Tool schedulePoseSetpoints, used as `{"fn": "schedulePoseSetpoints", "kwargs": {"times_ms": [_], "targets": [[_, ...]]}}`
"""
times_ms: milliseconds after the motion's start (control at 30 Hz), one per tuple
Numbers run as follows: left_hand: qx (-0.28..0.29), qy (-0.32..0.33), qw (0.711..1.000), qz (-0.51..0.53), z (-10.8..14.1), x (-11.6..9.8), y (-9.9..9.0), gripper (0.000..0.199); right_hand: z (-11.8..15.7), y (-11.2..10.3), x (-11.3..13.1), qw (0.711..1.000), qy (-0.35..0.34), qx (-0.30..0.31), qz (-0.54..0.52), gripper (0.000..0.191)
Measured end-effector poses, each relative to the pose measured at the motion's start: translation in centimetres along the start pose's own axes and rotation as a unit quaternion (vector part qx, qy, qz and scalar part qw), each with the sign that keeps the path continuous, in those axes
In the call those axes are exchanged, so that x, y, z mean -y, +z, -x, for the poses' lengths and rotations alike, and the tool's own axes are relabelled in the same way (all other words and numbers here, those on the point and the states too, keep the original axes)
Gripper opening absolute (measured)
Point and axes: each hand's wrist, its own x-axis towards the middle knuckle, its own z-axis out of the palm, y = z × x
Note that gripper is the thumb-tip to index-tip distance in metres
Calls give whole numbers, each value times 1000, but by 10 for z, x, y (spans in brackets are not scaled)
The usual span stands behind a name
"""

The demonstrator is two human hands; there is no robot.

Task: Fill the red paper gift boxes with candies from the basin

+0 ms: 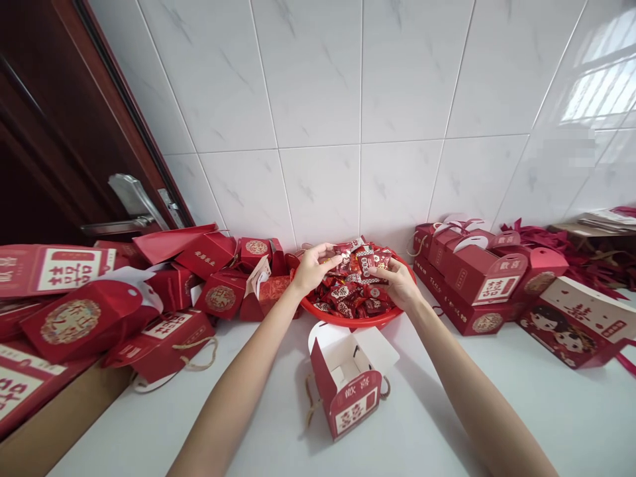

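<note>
A red plastic basin (348, 321) full of red wrapped candies (342, 295) stands against the wall. Over its left side, my left hand (314, 268) pinches a small red-and-white wrapped candy (344, 262). My right hand (399, 281) is closed on a red candy packet (368, 262) with a pale label, just above the pile. Between my forearms sits an open red gift box (355, 404), its flaps spread and its white inside showing no candy. Rope handles hang at its sides.
Many red gift boxes (72, 321) are heaped on the left, some in a cardboard carton (74, 411). Closed boxes (462, 278) are stacked on the right, beside a couple-print box (571, 324) and dark red ribbons (586, 265). A door handle (119, 225) is at the left.
</note>
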Motion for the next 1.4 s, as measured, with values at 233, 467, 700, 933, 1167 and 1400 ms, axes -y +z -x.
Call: {"fn": "schedulePoseSetpoints", "kwargs": {"times_ms": [233, 467, 700, 933, 1167, 1400], "targets": [[7, -39, 999, -1, 33, -7, -9, 46, 2, 1, 0, 1000, 7, 23, 10, 38], [-45, -54, 983, -167, 43, -6, -27, 40, 10, 5, 16, 999, -26, 39, 1, 38], [3, -43, 936, -348, 27, -2, -38, 34, 21, 10, 36, 997, -71, 40, 4, 35], [96, -56, 911, -396, 7, 9, -23, 33, 33, 17, 50, 993, -105, 47, 7, 32], [118, -38, 908, -401, -11, 25, -7, 34, 40, 17, 58, 987, -146, 55, 29, 31], [69, 0, 959, -276, -9, 22, -13, 23, 41, 13, 61, 986, -156, 32, 48, 32]]}}
